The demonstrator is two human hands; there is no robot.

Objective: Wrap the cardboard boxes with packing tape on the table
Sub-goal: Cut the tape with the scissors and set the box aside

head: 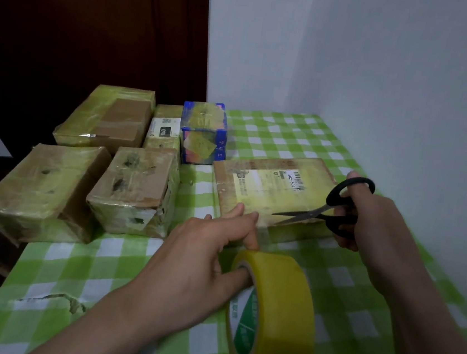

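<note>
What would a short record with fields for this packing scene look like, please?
Left grip: pinches the yellow packing tape roll, one finger in its core
Right grip: holds the black-handled scissors, blades pointing left over the box's near edge
Box in work: flat labelled cardboard box, just beyond both grips
Other boxes: five at the left, tape-covered, among them a blue box
Surface: green-and-white checked tablecloth

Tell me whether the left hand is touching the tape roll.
Touching. Head view shows the left hand pinching the tape roll at its rim, thumb inside the core.
</note>
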